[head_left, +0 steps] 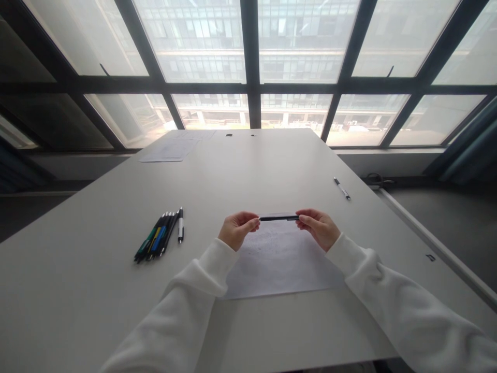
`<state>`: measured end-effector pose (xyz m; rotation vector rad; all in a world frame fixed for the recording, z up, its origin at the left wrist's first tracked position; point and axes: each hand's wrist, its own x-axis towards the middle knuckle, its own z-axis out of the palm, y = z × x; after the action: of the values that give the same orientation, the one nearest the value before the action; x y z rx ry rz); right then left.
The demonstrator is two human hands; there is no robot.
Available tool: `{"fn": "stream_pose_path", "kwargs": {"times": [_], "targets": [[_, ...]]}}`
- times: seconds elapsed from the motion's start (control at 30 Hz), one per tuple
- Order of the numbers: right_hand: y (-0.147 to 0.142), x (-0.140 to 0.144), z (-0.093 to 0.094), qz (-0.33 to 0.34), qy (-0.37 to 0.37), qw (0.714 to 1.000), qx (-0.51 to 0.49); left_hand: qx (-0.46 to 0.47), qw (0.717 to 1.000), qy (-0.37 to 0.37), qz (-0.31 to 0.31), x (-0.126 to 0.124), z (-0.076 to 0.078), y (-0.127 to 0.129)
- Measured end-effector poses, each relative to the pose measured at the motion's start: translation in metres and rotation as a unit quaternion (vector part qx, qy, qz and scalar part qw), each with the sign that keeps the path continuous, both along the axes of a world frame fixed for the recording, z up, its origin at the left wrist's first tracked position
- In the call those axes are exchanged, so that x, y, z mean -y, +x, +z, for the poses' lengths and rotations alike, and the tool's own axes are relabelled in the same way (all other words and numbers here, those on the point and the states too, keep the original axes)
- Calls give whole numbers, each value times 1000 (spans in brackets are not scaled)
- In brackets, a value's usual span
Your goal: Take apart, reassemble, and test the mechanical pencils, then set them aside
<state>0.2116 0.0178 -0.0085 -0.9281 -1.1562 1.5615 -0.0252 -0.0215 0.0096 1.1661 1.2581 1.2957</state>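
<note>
A black pen (278,218) is held level between my two hands, above a sheet of paper (279,264). My left hand (238,229) pinches one end of it between thumb and fingers. At the other end, my right hand (317,227) grips it the same way. The paper lies on the white table under both hands, and faint marks show on it. To the left is a row of several pens (157,238), mostly black, some with green, yellow or blue parts. A white and black pen (180,226) lies close beside that row.
Another white and black pen (342,188) lies on the right of the white table (248,176). Several papers (166,147) rest at the far left corner. A small dark item (430,257) sits near the right edge. Tall windows (295,41) stand beyond the table.
</note>
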Motion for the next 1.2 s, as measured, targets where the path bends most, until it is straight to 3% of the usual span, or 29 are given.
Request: {"fn": "stream_pose_path", "kwargs": {"times": [0.4,0.87,1.2], "targets": [[-12,2,-2,56,21,997,56,24,999,-6,-33,1,-5,0],[-9,-1,-10,38,88,994,61,20,998,-39,-33,2,-4,6],[-9,2,-8,24,68,997,40,2,999,-31,-29,3,0,6]]}}
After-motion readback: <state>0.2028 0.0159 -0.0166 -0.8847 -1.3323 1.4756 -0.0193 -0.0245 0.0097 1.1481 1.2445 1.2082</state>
